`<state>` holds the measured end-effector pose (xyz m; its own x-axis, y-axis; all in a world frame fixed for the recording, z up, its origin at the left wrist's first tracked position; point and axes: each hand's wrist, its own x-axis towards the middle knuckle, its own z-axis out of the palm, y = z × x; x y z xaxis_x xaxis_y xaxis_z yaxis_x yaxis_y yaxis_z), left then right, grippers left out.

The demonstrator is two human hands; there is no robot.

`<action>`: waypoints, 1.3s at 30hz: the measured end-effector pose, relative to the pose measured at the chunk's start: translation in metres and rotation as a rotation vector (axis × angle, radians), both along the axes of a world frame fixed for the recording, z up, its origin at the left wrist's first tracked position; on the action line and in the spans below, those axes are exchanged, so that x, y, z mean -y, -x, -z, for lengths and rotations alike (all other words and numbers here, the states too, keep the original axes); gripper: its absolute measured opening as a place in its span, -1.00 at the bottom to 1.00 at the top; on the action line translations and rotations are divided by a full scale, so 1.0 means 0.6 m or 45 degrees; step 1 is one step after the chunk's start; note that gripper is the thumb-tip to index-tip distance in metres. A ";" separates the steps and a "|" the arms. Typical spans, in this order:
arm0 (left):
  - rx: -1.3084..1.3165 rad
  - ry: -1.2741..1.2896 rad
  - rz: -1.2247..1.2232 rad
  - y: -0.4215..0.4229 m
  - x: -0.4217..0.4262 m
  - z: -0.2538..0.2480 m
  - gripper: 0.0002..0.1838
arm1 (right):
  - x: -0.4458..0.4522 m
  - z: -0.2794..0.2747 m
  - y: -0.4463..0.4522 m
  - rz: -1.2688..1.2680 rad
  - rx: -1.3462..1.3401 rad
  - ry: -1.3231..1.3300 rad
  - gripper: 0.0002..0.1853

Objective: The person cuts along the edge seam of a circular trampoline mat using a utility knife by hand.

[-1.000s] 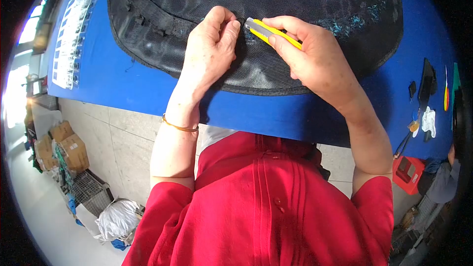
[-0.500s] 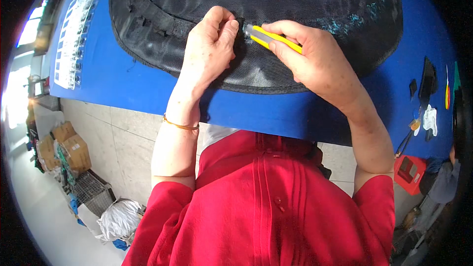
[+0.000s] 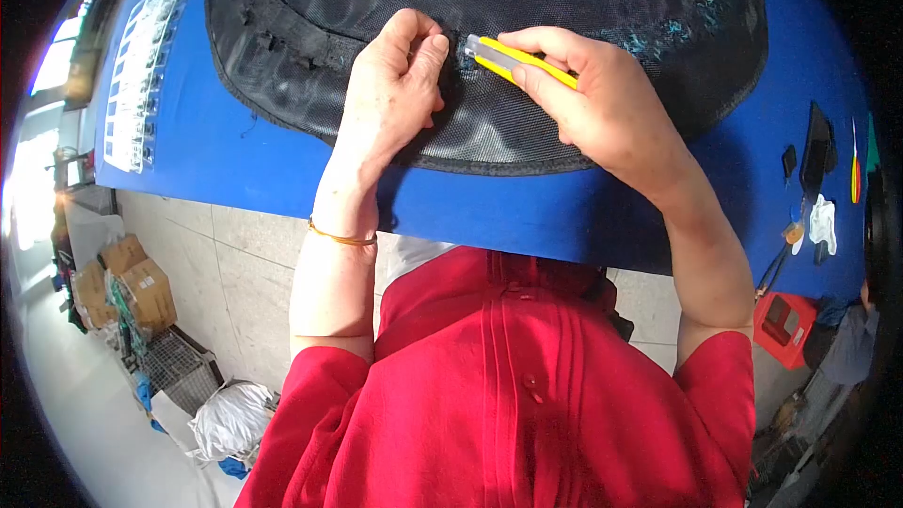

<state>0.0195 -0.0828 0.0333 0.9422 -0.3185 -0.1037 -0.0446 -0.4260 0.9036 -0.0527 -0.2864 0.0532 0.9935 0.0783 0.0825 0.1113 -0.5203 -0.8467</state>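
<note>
A large rounded piece of black mesh fabric lies over the blue table, with a black strip along its inner left part. Blue-green bits cling to the mesh on the right. My left hand is closed, thumb against the fingers, pinching the edge of the black strip. In my right hand I grip a yellow utility knife. Its tip points left at the mesh, a little right of my left fingertips. Whether the blade touches the fabric I cannot tell.
The blue table has a clear plastic tray at its left. A black object, a white piece and a small red-yellow tool lie at the right. Below are a red container, cardboard boxes and a white bag.
The knife's tip has moved slightly up and left over the mesh. My left hand has shifted a little to the left, still pinching. The mesh has barely moved.
</note>
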 end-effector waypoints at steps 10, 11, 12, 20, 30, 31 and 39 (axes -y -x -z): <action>-0.023 0.006 0.018 -0.001 -0.004 0.004 -0.82 | -0.001 0.010 -0.001 -0.009 0.096 0.027 -0.80; -0.020 0.011 0.019 -0.001 -0.004 0.004 -0.82 | -0.002 0.012 0.000 -0.002 0.123 0.026 -0.80; -0.018 0.016 0.020 -0.001 -0.004 0.005 -0.82 | -0.003 0.013 0.000 0.004 0.149 0.025 -0.81; -0.010 0.026 0.016 0.001 -0.002 0.000 -0.86 | -0.008 0.026 -0.001 -0.013 0.235 0.042 -0.80; -0.001 0.016 0.018 -0.001 -0.003 0.001 -0.86 | -0.007 0.019 0.001 -0.044 0.176 0.057 -0.79; -0.001 0.015 0.019 -0.002 -0.003 0.002 -0.86 | -0.008 0.021 0.003 -0.043 0.175 0.056 -0.79; -0.015 0.045 0.034 -0.005 -0.005 0.004 -0.86 | -0.003 0.012 0.007 -0.105 0.172 0.070 -0.77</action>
<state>0.0228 -0.0798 0.0308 0.9320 -0.3475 -0.1030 -0.0449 -0.3929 0.9185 -0.0567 -0.2843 0.0461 0.9637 0.1674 0.2079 0.2663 -0.5498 -0.7917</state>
